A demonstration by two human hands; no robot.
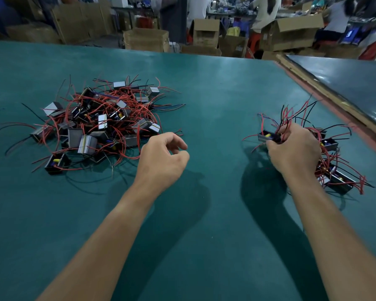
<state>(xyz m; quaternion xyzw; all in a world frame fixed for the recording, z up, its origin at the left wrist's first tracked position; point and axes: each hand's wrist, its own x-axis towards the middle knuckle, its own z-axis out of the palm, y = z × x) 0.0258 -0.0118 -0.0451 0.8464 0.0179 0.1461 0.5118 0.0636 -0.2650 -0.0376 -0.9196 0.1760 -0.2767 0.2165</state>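
Observation:
A big heap of small black boxed modules with red and black wires [100, 124] lies on the left of the green table [215, 94]. My left hand [163, 159] hovers just right of that heap, fingers loosely curled, holding nothing. My right hand [293, 146] grips one module [266, 136] with its wires bunched up through the fingers. A smaller group of the same modules [334, 170] lies on the table under and to the right of that hand.
A second dark table [356, 83] adjoins on the right past a wooden edge strip [326, 94]. Beyond the far table edge stand several cardboard boxes [146, 40] and people at work benches.

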